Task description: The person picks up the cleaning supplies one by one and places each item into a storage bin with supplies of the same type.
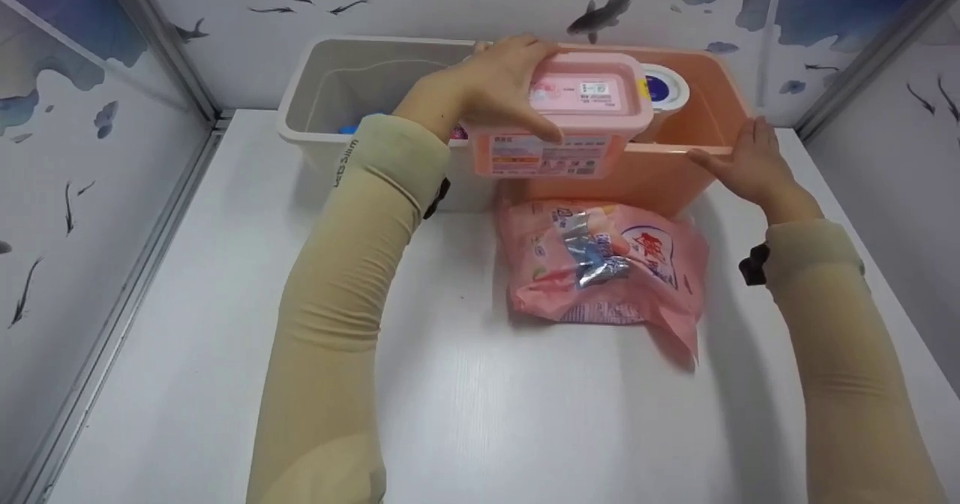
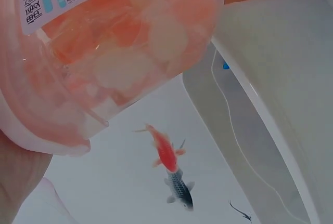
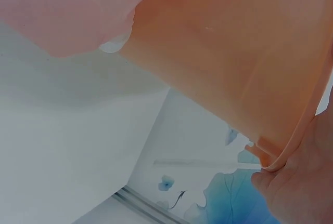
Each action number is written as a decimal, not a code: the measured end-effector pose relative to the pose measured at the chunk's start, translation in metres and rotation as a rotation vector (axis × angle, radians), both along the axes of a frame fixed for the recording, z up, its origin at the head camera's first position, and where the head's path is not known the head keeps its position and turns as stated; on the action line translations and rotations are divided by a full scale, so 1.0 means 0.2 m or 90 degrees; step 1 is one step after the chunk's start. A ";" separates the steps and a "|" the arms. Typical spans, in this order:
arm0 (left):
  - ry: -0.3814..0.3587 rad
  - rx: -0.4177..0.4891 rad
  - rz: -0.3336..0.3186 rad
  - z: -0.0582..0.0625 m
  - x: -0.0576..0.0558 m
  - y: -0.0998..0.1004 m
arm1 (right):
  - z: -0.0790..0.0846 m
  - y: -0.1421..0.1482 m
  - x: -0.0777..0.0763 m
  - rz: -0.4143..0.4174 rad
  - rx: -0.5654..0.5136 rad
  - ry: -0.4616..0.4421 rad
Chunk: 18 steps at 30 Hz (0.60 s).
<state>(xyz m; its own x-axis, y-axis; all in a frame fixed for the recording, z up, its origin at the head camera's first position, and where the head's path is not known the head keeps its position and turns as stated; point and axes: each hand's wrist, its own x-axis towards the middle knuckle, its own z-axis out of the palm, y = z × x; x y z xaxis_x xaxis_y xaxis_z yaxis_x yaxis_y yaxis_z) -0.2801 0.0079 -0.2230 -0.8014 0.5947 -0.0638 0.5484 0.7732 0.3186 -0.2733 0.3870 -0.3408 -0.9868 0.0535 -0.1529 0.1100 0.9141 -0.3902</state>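
Observation:
My left hand grips a pink lidded plastic box across its lid, thumb along the front edge. The box is raised over the front rims where two bins meet, its label facing me. Through its clear wall in the left wrist view, orange and white pieces show inside the box. At the right, my right hand holds the front right corner of the orange bin, thumb at the front rim. In the right wrist view the fingers lie along the bin's rim.
A grey bin stands left of the orange one, with a blue item inside. A white-lidded tub sits in the orange bin. In front lies a pink plastic package on the white table. Patterned panels enclose the table.

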 end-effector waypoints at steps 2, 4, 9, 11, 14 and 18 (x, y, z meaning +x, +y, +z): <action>0.004 -0.002 0.000 0.01 -0.01 0.02 | -0.01 0.00 0.00 0.000 -0.002 0.003; 0.014 -0.004 -0.002 0.02 -0.03 0.05 | -0.01 0.00 0.00 0.000 -0.002 0.009; 0.034 -0.003 0.004 0.04 -0.04 0.10 | 0.00 -0.01 0.00 0.001 0.001 0.014; 0.040 -0.005 0.007 0.04 -0.04 0.13 | 0.00 -0.01 0.00 0.000 0.000 0.012; 0.055 -0.011 0.005 0.05 -0.06 0.16 | 0.00 -0.01 0.00 0.004 0.007 0.023; 0.070 -0.009 0.009 0.06 -0.09 0.20 | -0.01 -0.01 0.00 0.008 0.013 0.033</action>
